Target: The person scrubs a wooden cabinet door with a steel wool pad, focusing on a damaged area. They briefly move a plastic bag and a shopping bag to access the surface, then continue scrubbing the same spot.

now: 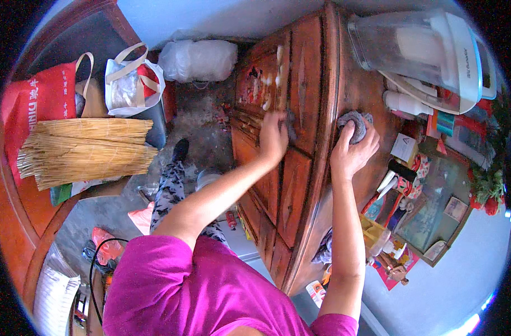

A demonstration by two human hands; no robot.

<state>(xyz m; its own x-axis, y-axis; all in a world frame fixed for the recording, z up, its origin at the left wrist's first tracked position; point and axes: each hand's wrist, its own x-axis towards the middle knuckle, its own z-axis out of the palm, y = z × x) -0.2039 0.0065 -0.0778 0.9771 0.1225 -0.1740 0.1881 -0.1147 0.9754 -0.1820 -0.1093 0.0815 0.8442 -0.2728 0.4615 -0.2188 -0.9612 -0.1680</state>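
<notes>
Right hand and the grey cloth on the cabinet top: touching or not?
Touching. The head view shows the right hand gripping the bunched grey cloth, with no gap between them.

Glare clips the lower-right rim beside the smooth pale-blue wall [429, 299]. Soft shadows crease my magenta fabric shirt [227, 285]. Fisheye distortion bends outer edges.

The cloth [351, 119] by the front edge of the cabinet top is grey, the cabinet [296, 182] itself reddish-brown. The T-shirt [211, 288] is magenta; the trousers [167, 189] have dark blotches on a pale ground. The stick bundle [87, 150] is straw-yellow, one shopping bag [40, 103] red with white lettering, the tote bag [121, 92] white with beige handles.
</notes>
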